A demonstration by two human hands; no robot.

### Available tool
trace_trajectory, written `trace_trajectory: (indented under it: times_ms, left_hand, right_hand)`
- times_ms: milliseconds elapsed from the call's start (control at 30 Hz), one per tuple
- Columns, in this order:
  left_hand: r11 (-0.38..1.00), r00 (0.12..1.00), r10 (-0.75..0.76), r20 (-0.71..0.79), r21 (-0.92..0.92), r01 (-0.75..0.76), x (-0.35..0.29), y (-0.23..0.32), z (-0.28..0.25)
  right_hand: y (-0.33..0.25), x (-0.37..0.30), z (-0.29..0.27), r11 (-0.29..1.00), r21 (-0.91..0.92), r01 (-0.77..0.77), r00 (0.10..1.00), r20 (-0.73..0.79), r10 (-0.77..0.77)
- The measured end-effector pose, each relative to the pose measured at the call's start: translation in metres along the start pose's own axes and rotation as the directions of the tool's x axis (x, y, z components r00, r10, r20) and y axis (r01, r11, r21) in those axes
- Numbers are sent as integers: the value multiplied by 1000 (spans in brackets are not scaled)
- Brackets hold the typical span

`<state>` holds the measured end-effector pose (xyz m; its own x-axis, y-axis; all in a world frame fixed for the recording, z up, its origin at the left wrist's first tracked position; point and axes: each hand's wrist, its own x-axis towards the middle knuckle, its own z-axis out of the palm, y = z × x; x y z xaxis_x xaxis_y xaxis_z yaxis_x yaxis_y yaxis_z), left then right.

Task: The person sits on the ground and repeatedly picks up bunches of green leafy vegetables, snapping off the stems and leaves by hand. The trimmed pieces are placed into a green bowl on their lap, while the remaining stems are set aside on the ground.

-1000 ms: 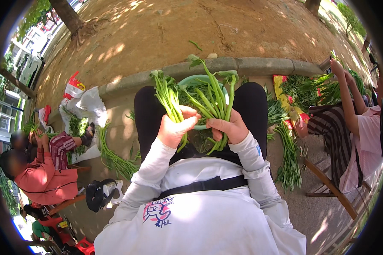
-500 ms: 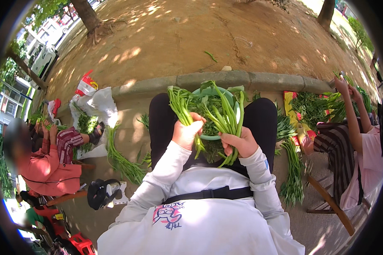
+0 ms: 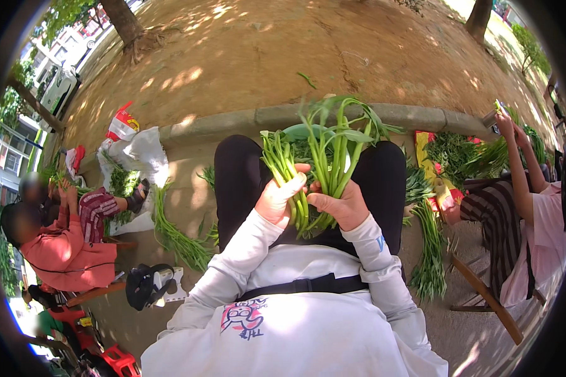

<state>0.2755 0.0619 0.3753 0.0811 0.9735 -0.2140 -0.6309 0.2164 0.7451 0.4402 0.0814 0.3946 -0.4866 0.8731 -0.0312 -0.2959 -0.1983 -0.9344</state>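
Note:
Two bunches of green stems that look like water spinach are in my hands above my lap. My left hand (image 3: 282, 196) is closed round a short, mostly bare left bunch (image 3: 277, 154), thumb across its front. My right hand (image 3: 343, 204) grips a longer right bunch (image 3: 337, 151), whose narrow leaves fan out at the top. The lower stem ends of both bunches come close together below my fingers. Behind them, between my knees, stands a pale green basin (image 3: 300, 131) with loose leaves in it; the bunches hide much of it.
Long greens lie on the ground at left (image 3: 176, 235) and right (image 3: 429, 257). A stone kerb (image 3: 233, 121) runs ahead. Seated people work at left (image 3: 69, 251) and right (image 3: 534, 220). A white sack (image 3: 148, 154) and a black bag (image 3: 146, 286) lie at left.
The two bunches have come closer together. The right bunch now stands more upright and shows more leaves at its top. My left hand keeps its grip.

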Motion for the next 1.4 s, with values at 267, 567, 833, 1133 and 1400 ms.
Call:
trace_trajectory:
  times_ms: [267,567,833,1133,1400]
  left_hand:
    - [996,988,-82,129,31,78,-11,4,10]
    - [987,986,-148,77,72,143,-11,3,8]
    - [989,986,-129,102,81,121,-9,4,7]
    - [986,998,-46,46,163,38,-8,-2,1]
    - [994,983,-65,-173,80,80,-4,11,-17]
  right_hand:
    - [12,2,-5,983,-181,10,999,34,-4]
    - [20,-1,-3,993,-114,15,999,50,-10]
    - [21,0,-5,997,55,-59,995,80,54]
    - [32,1,-14,970,-240,25,999,34,-17]
    - [7,-1,-32,964,238,118,939,-343,-30]
